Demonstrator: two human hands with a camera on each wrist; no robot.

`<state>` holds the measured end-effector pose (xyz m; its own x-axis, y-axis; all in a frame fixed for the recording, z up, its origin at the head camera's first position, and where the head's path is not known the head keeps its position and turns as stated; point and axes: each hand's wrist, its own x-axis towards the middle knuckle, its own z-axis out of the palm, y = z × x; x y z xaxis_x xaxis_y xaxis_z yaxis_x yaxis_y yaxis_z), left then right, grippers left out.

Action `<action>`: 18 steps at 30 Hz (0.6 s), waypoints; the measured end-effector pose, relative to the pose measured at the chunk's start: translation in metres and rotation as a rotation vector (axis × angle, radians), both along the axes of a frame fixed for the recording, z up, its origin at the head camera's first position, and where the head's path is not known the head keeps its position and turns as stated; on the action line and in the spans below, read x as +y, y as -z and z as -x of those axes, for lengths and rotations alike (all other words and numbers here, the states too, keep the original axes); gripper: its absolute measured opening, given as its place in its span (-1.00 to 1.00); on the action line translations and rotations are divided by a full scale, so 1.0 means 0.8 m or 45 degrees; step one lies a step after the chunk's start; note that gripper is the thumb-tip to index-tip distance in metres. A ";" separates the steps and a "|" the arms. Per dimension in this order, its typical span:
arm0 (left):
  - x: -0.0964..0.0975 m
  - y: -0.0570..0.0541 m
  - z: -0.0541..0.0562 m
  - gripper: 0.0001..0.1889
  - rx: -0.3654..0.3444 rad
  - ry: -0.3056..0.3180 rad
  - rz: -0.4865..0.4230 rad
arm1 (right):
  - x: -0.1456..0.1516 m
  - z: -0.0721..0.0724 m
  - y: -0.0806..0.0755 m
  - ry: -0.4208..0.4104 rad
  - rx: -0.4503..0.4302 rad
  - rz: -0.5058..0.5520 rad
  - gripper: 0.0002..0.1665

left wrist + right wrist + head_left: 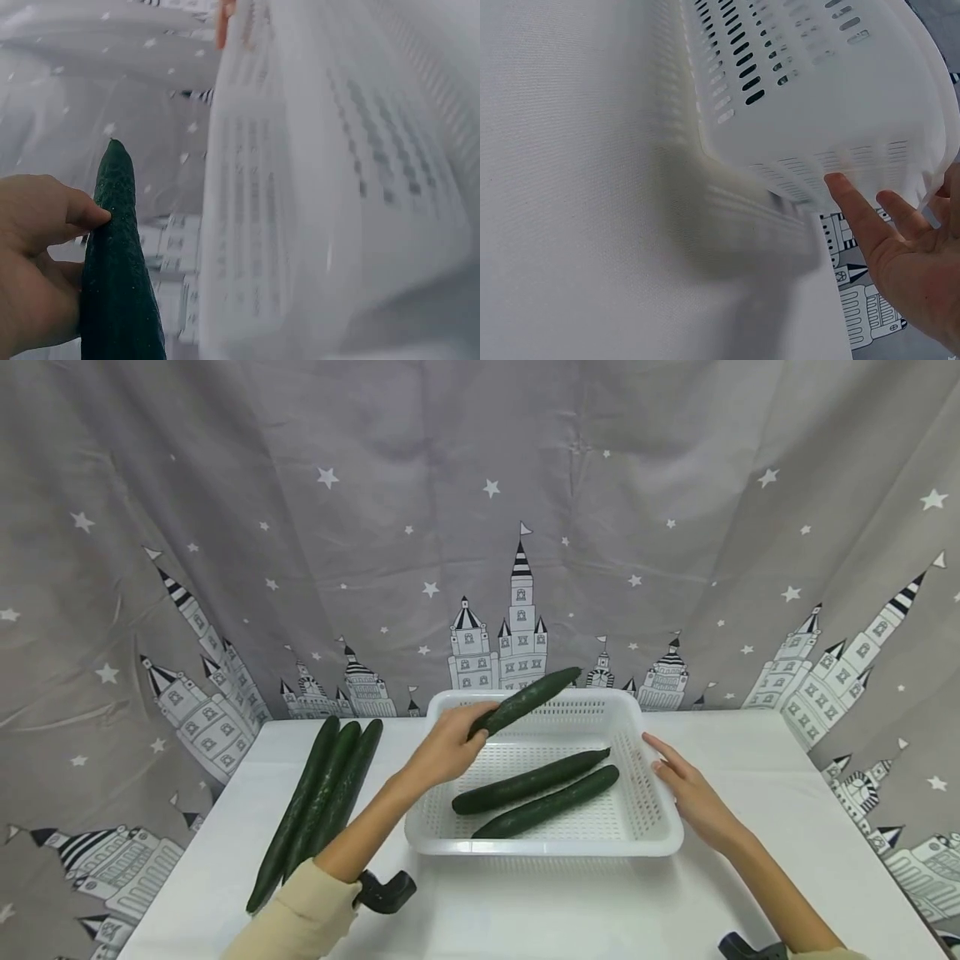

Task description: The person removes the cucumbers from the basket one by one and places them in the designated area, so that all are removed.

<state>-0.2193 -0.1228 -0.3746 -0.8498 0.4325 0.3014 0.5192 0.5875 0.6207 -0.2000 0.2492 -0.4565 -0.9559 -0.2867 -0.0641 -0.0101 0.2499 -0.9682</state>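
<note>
My left hand (447,745) grips one end of a dark green cucumber (531,700), held slanting over the back left part of a white perforated plastic basket (543,849). In the left wrist view, thumb and fingers close around the cucumber (120,285) beside the basket wall. Two more cucumbers, an upper one (531,783) and a lower one (547,805), lie side by side in the basket. At the basket's right side, my right hand (693,797) holds the rim, with fingertips over its edge and other fingers (859,214) against the outer wall.
Three cucumbers (318,802) lie together on the white table (525,914), left of the basket and partly behind my left forearm. A grey curtain (420,527) with castles and stars hangs right behind the table's far edge.
</note>
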 end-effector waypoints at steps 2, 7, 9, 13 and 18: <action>-0.019 -0.007 -0.006 -0.54 0.000 -0.065 -0.004 | 0.000 -0.001 0.000 -0.002 0.002 -0.001 -0.30; -0.080 -0.018 -0.020 -0.52 -0.031 -0.266 -0.016 | 0.000 0.000 -0.001 0.004 0.008 0.001 -0.30; -0.107 -0.019 -0.026 -0.52 -0.067 -0.331 -0.012 | 0.000 0.001 -0.002 0.006 0.010 0.000 -0.30; -0.158 -0.015 -0.036 -0.48 -0.151 -0.489 0.015 | -0.001 0.001 -0.001 0.006 0.009 -0.012 -0.31; -0.207 0.004 -0.041 -0.45 -0.295 -0.647 -0.031 | 0.002 0.001 -0.001 0.007 0.026 -0.011 -0.31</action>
